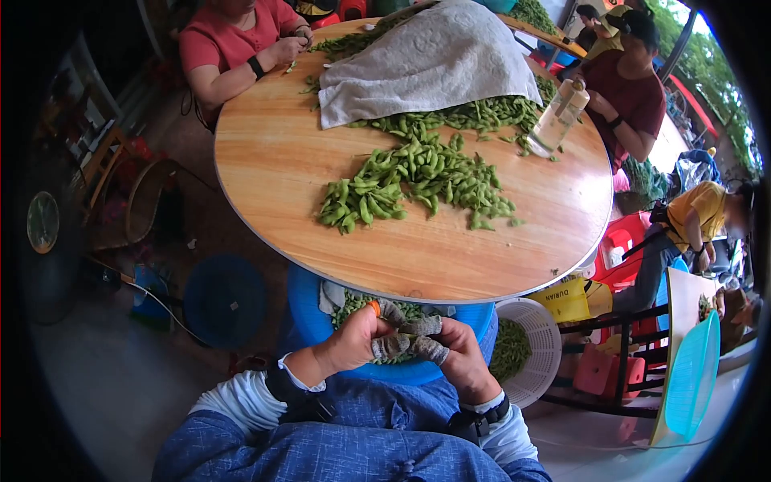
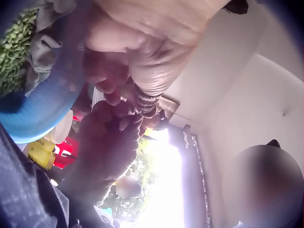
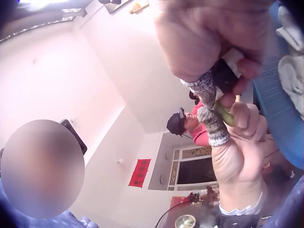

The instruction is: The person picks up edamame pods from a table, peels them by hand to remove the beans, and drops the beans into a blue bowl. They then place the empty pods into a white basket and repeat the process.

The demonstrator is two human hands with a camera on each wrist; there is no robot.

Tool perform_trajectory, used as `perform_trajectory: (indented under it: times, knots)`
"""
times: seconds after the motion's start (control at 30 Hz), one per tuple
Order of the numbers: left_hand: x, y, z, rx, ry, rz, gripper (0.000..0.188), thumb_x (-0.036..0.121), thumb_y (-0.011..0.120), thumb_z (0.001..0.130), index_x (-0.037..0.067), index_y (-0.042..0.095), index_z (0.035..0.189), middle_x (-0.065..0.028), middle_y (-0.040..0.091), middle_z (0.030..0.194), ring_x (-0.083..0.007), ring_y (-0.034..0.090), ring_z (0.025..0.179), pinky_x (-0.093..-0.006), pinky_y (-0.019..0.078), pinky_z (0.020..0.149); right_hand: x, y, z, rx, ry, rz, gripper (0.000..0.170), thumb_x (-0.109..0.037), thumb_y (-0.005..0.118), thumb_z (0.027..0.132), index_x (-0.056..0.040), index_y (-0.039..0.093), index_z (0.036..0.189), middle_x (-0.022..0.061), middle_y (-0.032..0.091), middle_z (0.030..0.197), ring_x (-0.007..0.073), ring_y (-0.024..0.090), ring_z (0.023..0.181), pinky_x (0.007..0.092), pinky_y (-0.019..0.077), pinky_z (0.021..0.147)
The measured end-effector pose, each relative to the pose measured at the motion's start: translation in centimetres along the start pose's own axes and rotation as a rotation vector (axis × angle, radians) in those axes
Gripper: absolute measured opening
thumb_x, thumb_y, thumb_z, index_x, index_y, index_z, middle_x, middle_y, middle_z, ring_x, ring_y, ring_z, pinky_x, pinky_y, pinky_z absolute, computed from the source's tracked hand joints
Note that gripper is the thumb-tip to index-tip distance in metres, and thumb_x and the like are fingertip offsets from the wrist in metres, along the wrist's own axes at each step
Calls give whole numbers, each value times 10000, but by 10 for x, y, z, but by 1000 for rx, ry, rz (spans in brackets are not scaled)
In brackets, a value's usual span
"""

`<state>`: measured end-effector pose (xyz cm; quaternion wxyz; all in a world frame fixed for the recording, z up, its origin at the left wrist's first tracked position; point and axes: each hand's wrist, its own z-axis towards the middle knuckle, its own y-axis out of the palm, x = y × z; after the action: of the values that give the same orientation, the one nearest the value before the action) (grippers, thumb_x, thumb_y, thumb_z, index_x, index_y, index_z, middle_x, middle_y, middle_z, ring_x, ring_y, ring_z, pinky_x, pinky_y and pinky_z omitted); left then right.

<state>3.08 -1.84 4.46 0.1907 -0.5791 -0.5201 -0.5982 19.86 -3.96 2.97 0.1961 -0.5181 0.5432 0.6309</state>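
Both hands meet above a blue tub [image 1: 299, 309] holding shelled green beans. In the right wrist view a green pod [image 3: 224, 114] lies between the hands, pinched by the left hand [image 3: 237, 152] and touched by the thumb and fingers of the right hand [image 3: 213, 38]. Grey knitted covers wrap the thumbs and some fingers. From the head view, the left hand [image 1: 350, 341] and right hand [image 1: 466, 361] have curled fingers, tips together; the pod is not distinguishable there. The left wrist view shows the left hand [image 2: 147, 47] close up, its grip hidden.
A round wooden table [image 1: 321, 253] bears a pile of pods [image 1: 426, 173], a grey cloth [image 1: 434, 60] and a clear bottle [image 1: 556, 120]. A white basket [image 1: 546, 345] with pods stands right of the tub. Other people sit around the table.
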Motion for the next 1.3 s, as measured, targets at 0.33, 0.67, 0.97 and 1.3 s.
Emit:
perform_trajectory:
  times: [0.33,0.67,0.97,1.3]
  knots:
    - [-2,-24,2,-241,55,464,241,173,553,810,22,539,997,-40,586,795,-101,530,691,-238,432,623,-3,0,-3,104,-30,-191,251,-113,541,823,36,520,1024,38,573,955,97,520,863,234,416,774]
    - [-6,-26,-2,-49,469,1216,285,135,647,636,14,588,887,-159,579,721,-306,571,641,-330,467,557,-7,-2,-3,54,55,-120,230,-117,544,818,23,522,999,27,573,949,89,521,858,238,419,776]
    - [4,-23,-7,-65,528,1422,218,55,560,549,-1,565,759,-126,529,633,-278,552,593,-354,454,533,-9,2,0,82,84,-48,206,-88,546,809,16,536,987,26,580,934,93,528,849,235,418,771]
    - [-6,-27,-1,-12,562,1210,183,123,610,628,-5,573,752,-146,546,657,-293,550,598,-335,453,546,5,-1,7,87,-18,-12,210,-91,556,803,9,544,987,30,588,925,93,536,831,236,423,759]
